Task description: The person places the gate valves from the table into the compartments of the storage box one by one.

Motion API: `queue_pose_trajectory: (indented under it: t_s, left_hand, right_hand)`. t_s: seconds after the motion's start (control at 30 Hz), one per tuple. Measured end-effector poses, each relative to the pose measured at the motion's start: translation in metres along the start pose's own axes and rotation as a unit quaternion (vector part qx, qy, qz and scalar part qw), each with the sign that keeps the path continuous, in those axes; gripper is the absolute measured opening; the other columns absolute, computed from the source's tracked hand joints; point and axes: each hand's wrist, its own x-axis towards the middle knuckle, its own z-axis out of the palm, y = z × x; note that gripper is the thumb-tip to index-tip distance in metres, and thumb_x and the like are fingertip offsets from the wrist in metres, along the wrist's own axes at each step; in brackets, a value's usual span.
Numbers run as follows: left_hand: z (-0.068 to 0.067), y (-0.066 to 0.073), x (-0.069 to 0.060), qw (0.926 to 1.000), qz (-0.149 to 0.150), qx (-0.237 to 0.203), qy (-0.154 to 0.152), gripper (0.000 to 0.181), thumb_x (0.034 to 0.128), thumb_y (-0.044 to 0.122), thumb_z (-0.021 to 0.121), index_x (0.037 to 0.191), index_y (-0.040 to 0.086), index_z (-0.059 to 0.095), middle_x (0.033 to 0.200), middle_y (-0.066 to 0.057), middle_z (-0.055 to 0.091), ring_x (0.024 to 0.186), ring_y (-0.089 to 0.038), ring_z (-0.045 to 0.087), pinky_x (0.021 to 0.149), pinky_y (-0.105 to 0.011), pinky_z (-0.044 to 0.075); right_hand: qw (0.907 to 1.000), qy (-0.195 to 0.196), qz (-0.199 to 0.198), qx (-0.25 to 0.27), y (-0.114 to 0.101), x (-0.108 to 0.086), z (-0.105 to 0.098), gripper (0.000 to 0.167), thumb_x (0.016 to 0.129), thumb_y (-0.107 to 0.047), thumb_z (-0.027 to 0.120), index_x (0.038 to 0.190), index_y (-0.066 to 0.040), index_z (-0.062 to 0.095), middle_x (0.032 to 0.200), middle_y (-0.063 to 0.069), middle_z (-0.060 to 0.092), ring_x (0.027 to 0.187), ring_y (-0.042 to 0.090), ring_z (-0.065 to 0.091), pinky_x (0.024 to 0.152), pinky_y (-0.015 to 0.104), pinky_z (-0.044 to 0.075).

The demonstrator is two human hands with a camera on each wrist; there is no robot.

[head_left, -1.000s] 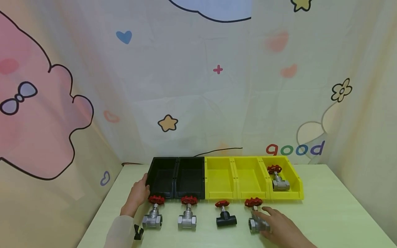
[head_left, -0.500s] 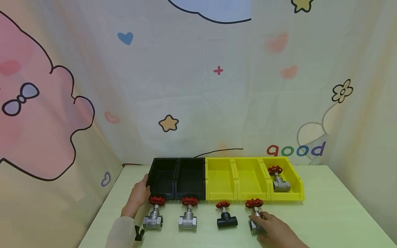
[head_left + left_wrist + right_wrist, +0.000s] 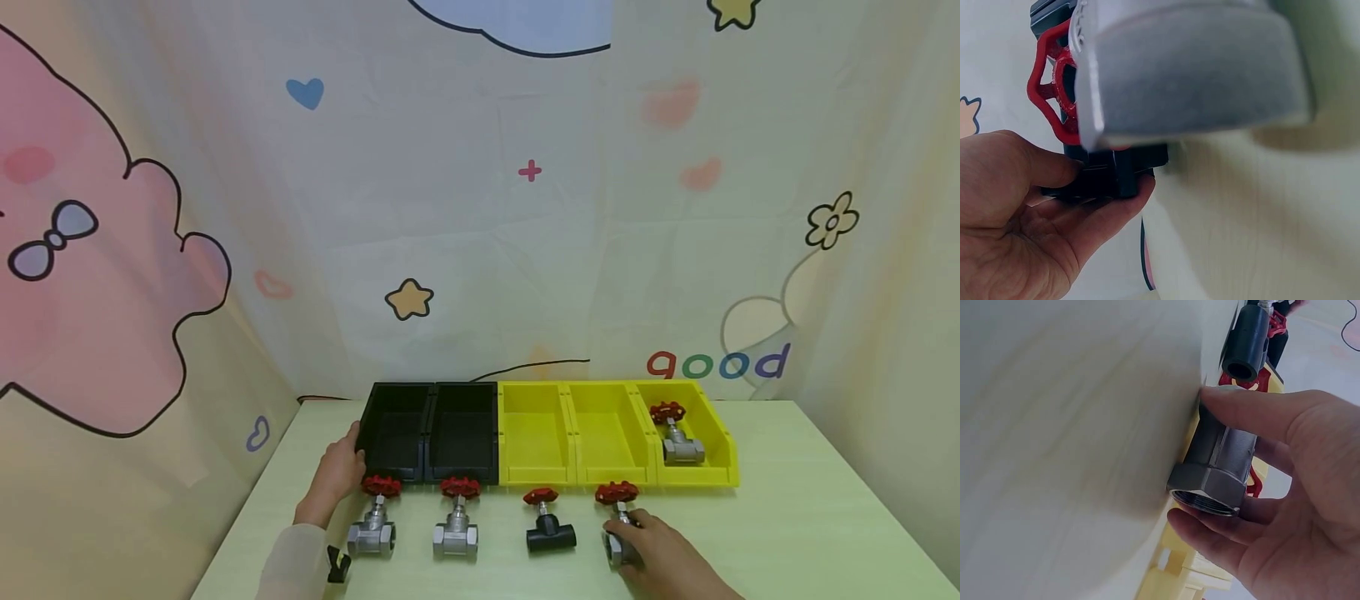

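Note:
My right hand [image 3: 660,550] grips a metal gate valve [image 3: 1213,453] with a red handwheel [image 3: 617,493], on the table before the yellow bins. In the right wrist view the thumb lies on one side of its body and the fingers on the other. At the far left, my left hand [image 3: 337,471] holds the outer side of a black bin [image 3: 1100,178], thumb and fingers on either side of its edge. Two more metal valves [image 3: 372,533] with red wheels and a black tee-shaped valve [image 3: 551,533] stand in the same row. Another metal valve [image 3: 682,448] lies in the rightmost yellow bin [image 3: 722,454].
Two black bins and several yellow bins [image 3: 534,475] stand joined in a row at the back of the table [image 3: 810,517]. A small black clip-like piece [image 3: 338,565] is beside the left sleeve [image 3: 292,562]. A printed curtain [image 3: 480,217] hangs behind.
My right hand has closed its fingers around the body of the right-hand metal valve, over which it was hovering or touching before. The left hand keeps its place on the black bin.

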Motion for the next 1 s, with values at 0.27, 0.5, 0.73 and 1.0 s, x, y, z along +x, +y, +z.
queue_pose_trajectory:
  t_s: [0.27,0.5,0.73,1.0]
  left_hand:
    - [-0.0007,0.0007,0.0005,1.0000,0.000,0.001,-0.001,0.058,0.0962,0.004,0.051,0.149,-0.010,0.030,0.097,-0.032,0.066,0.077,-0.039,0.063,0.067,-0.048,0.051]
    - [-0.0004,0.0002,0.0002,1.0000,-0.004,-0.006,-0.002,0.059,0.0968,0.005,0.051,0.149,-0.009,0.029,0.097,-0.031,0.066,0.074,-0.035,0.062,0.063,-0.043,0.048]
    - [-0.0011,0.0005,0.0001,1.0000,-0.004,-0.006,0.001,0.059,0.0969,0.005,0.051,0.149,-0.009,0.029,0.094,-0.030,0.066,0.074,-0.036,0.061,0.063,-0.044,0.048]
    - [0.0005,-0.0007,0.0006,0.9999,0.002,0.005,0.009,0.058,0.0957,0.004,0.052,0.148,-0.010,0.031,0.105,-0.035,0.064,0.087,-0.046,0.062,0.074,-0.053,0.051]
  right_hand:
    - [0.9999,-0.002,0.006,0.011,-0.0007,0.0016,-0.0005,0.048,0.079,-0.025,0.081,0.125,-0.026,0.066,0.131,0.016,0.058,0.110,0.034,0.060,0.093,0.062,0.048]
    - [0.9999,-0.003,0.006,0.015,-0.0011,0.0025,-0.0008,0.046,0.079,-0.023,0.081,0.123,-0.026,0.067,0.130,0.016,0.058,0.108,0.033,0.060,0.092,0.062,0.048]
    - [0.9997,-0.001,0.001,0.024,-0.0004,0.0027,-0.0023,0.044,0.080,-0.020,0.080,0.122,-0.026,0.068,0.129,0.016,0.058,0.106,0.032,0.060,0.091,0.061,0.049]
    - [0.9993,-0.001,-0.009,0.036,0.0012,0.0034,-0.0037,0.044,0.079,-0.019,0.081,0.120,-0.025,0.069,0.128,0.016,0.058,0.103,0.029,0.060,0.091,0.060,0.049]
